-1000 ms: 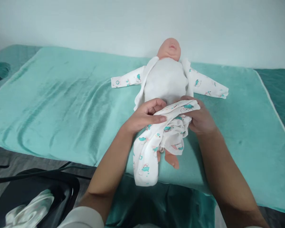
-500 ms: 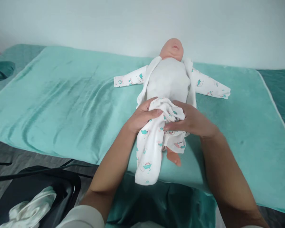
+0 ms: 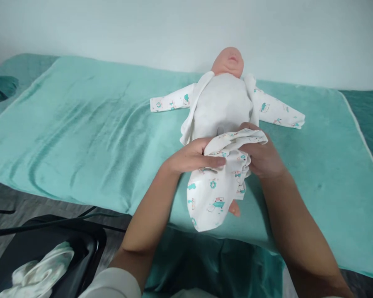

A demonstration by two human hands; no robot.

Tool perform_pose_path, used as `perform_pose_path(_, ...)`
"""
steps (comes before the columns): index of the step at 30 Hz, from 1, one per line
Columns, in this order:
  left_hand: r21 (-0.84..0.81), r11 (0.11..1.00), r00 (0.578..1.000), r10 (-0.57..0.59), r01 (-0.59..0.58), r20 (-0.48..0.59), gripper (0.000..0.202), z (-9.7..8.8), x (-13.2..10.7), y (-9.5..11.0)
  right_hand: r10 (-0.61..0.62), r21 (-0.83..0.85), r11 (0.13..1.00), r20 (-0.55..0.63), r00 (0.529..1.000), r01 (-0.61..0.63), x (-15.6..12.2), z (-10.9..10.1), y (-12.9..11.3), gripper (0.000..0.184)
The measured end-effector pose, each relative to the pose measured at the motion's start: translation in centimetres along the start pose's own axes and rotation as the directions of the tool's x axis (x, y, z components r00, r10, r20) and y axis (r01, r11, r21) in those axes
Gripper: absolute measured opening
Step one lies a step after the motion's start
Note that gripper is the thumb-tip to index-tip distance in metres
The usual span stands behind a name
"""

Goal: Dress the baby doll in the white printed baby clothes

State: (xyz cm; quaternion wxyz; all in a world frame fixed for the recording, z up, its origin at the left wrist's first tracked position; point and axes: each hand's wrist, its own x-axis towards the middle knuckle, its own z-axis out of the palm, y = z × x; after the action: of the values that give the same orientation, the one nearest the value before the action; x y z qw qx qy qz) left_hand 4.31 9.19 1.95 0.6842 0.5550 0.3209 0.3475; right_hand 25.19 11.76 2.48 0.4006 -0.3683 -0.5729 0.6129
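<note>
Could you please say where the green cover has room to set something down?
The green cover is bare left of the doll and between the right forearm and the darker right-hand cloth. It is crowded where the left hand and right hand hold the patterned garment.

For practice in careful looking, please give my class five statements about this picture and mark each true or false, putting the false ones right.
1. The left hand and the right hand both hold a printed garment. True.
2. The doll lies face down. False: the doll lies on its back.
3. The doll's jacket is open at the front. True.
4. The blanket beneath the doll is red. False: the blanket is green.
5. A crumpled cloth lies on the black seat. True.
</note>
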Motion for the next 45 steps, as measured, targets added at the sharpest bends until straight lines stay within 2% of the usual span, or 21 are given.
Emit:
perform_pose_path(2,-0.14,0.987,0.992,0.064,-0.079,-0.112,0.047,0.1,0.0,-0.7,0.016,-0.029,0.999,0.056,0.998,-0.015,-0.2,0.0,-0.6,0.037)
perform_pose_path(4,-0.224,0.965,0.971,0.086,-0.137,-0.224,0.049,0.3,0.0,-1.3,0.065,-0.107,0.993,0.17,0.983,-0.047,-0.3,0.0,-1.3,0.039)
perform_pose_path(6,-0.261,0.956,0.955,0.059,-0.138,-0.291,0.049,0.3,0.0,-1.6,0.142,-0.223,0.972,0.296,0.945,-0.076,-0.5,-0.1,-1.9,0.041)
perform_pose_path(8,-0.261,0.958,0.946,0.032,-0.121,-0.321,0.05,0.4,0.0,-1.7,0.195,-0.302,0.95,0.361,0.912,-0.083,-0.6,-0.1,-2.1,0.035)
perform_pose_path(10,-0.225,0.967,0.942,0.04,-0.121,-0.332,0.051,0.3,0.1,-1.5,0.173,-0.276,0.958,0.323,0.931,-0.082,-0.7,0.0,-1.9,0.028)
perform_pose_path(12,-0.15,0.979,0.948,0.089,-0.14,-0.305,0.054,0.3,0.2,-1.0,0.093,-0.145,0.987,0.209,0.974,-0.063,-0.6,0.0,-1.3,0.025)
perform_pose_path(15,0.03,0.99,0.98,0.142,-0.139,-0.143,0.055,0.2,0.4,0.2,0.001,0.03,1.0,0.06,0.998,-0.003,-0.3,0.1,-0.4,0.025)
perform_pose_path(17,0.144,0.984,0.993,0.109,-0.103,-0.039,0.053,0.2,0.3,0.8,-0.035,0.052,0.998,0.012,0.999,0.034,-0.2,0.3,-0.1,0.03)
perform_pose_path(19,0.188,0.981,0.999,0.046,-0.045,0.003,0.044,0.3,0.1,1.0,-0.056,0.055,0.997,-0.013,0.998,0.057,-0.2,0.5,0.0,0.033)
perform_pose_path(21,0.134,0.991,1.0,0.0,0.002,-0.014,0.039,0.4,-0.1,0.6,-0.06,0.064,0.996,-0.017,0.998,0.061,-0.3,0.6,0.0,0.036)
perform_pose_path(24,-0.105,0.994,0.991,0.005,-0.019,-0.133,0.045,0.7,-0.4,-0.5,-0.069,-0.032,0.997,0.023,0.997,0.07,-0.5,0.5,-0.3,0.036)
perform_pose_path(27,-0.296,0.952,0.966,0.001,-0.081,-0.259,0.051,1.0,-0.3,-1.4,-0.028,-0.233,0.97,0.156,0.987,0.065,-0.6,0.4,-1.2,0.032)
perform_pose_path(29,-0.327,0.94,0.954,-0.007,-0.095,-0.298,0.05,1.1,-0.3,-1.5,0.044,-0.336,0.94,0.279,0.959,0.055,-0.7,0.4,-1.8,0.038)
perform_pose_path(31,-0.316,0.944,0.95,-0.012,-0.091,-0.311,0.049,1.2,-0.3,-1.6,0.094,-0.39,0.919,0.353,0.931,0.055,-0.8,0.5,-2.2,0.035)
perform_pose_path(33,-0.283,0.956,0.951,-0.011,-0.081,-0.309,0.05,1.2,-0.4,-1.5,0.083,-0.383,0.923,0.317,0.945,0.047,-0.9,0.5,-2.1,0.029)
perform_pose_path(36,-0.212,0.973,0.961,0.03,-0.091,-0.274,0.058,0.9,-0.4,-1.4,-0.005,-0.243,0.969,0.162,0.987,0.045,-0.8,0.3,-1.0,0.029)
perform_pose_path(40,-0.131,0.987,0.99,0.082,-0.097,-0.118,0.068,0.7,-0.2,-0.6,-0.077,-0.034,0.996,0.06,0.995,0.079,-0.6,0.0,0.2,0.034)
perform_pose_path(42,-0.093,0.992,0.994,0.084,-0.09,-0.066,0.068,0.7,-0.1,-0.1,-0.117,-0.012,0.993,0.035,0.993,0.118,-0.6,0.1,0.5,0.034)
perform_pose_path(45,-0.02,0.997,0.994,0.067,-0.069,-0.081,0.056,1.1,-0.2,0.5,-0.158,-0.082,0.984,-0.002,0.987,0.158,-0.7,0.4,0.3,0.032)
